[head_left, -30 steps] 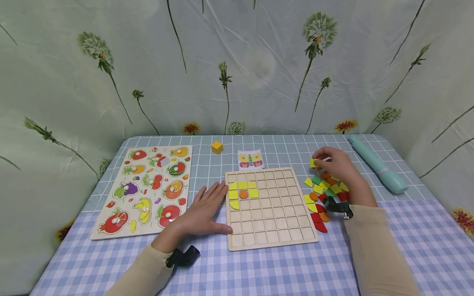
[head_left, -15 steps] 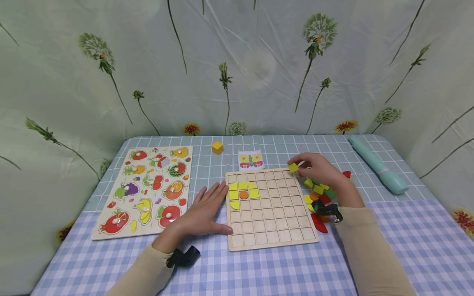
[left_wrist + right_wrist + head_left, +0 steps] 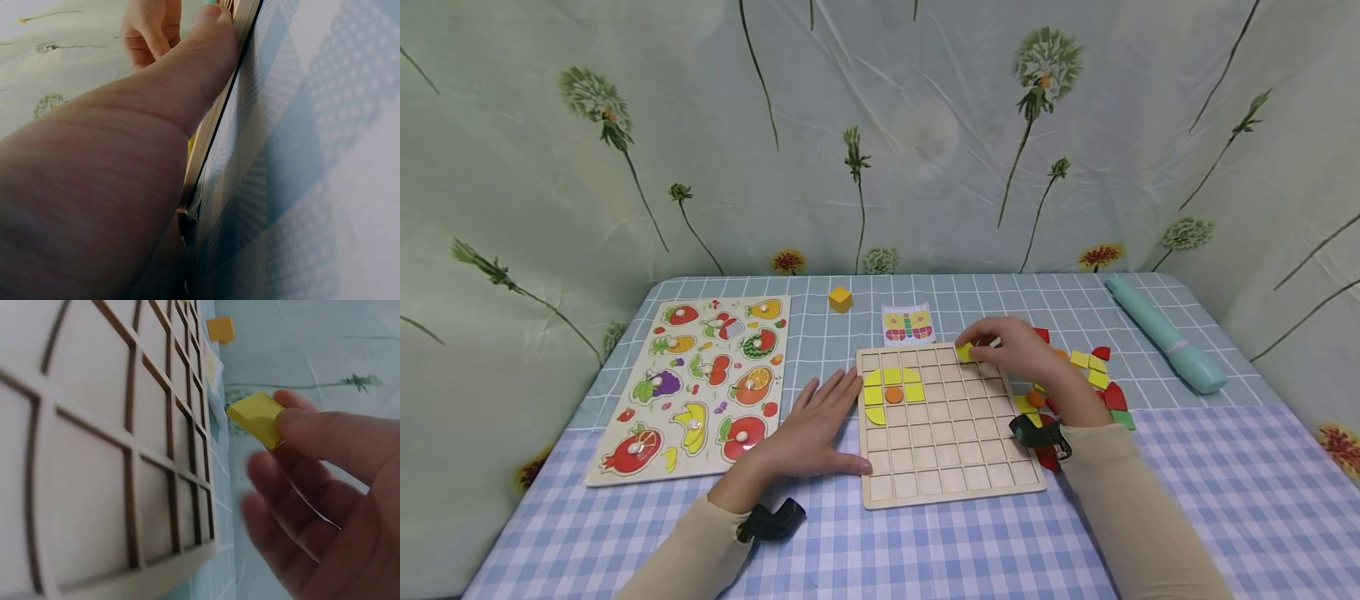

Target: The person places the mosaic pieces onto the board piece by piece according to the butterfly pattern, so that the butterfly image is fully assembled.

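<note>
A yellow tile [image 3: 259, 417] is pinched between the thumb and fingers of my right hand [image 3: 1018, 352]. In the head view it hovers over the far right part of the wooden grid board [image 3: 936, 435]. My left hand [image 3: 816, 433] lies flat with spread fingers, its fingertips and thumb touching the board's left edge. Several yellow tiles [image 3: 914, 390] fill cells at the board's upper left, around an orange disc [image 3: 893, 394]. In the left wrist view, the thumb [image 3: 194, 69] lies along the board's edge.
Loose red, yellow, green and orange pieces [image 3: 1098, 379] lie right of the board, partly behind the right arm. Behind the board is a butterfly picture card [image 3: 907, 323], with an orange-yellow cube [image 3: 840, 300] nearby. A fruit puzzle [image 3: 700, 450] lies left; a teal wrapped object [image 3: 1172, 337] lies far right.
My right hand has carried the yellow tile leftward from the loose pieces to above the board's far right part. My left hand has stayed in place.
</note>
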`<state>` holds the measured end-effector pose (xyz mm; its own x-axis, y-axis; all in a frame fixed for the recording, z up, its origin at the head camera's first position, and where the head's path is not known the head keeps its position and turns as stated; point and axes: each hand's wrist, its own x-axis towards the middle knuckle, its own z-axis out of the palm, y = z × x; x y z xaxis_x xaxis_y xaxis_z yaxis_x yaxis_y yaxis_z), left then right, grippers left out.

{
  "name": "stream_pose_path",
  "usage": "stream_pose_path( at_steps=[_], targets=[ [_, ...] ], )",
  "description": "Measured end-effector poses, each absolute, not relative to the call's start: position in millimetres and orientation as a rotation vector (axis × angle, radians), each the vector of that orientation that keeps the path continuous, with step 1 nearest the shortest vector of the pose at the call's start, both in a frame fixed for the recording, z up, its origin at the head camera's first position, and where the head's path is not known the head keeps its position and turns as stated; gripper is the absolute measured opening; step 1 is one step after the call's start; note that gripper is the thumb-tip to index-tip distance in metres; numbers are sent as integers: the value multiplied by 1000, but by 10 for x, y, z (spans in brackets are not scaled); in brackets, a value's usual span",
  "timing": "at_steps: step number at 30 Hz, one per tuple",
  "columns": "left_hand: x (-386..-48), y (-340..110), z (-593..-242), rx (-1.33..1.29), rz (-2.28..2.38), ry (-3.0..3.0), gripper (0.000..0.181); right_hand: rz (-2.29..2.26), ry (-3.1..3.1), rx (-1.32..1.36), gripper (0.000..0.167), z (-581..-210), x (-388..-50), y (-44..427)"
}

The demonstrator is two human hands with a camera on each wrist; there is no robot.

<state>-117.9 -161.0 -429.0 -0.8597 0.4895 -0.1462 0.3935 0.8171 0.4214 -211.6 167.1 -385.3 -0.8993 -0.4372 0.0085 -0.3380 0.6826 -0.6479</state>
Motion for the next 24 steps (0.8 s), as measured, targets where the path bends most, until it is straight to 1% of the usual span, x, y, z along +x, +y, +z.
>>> stream_pose_path(
  at_steps=[14, 24],
  targets=[
    [-1182, -1617, -4299, 676, 563, 2753, 124, -1026, 2589, -719, 16, -3902, -2018, 1355],
    [-1185, -1623, -4296, 674, 559, 2746, 125, -1000, 2485, -839, 16, -3916, -1897, 1116]
  ],
)
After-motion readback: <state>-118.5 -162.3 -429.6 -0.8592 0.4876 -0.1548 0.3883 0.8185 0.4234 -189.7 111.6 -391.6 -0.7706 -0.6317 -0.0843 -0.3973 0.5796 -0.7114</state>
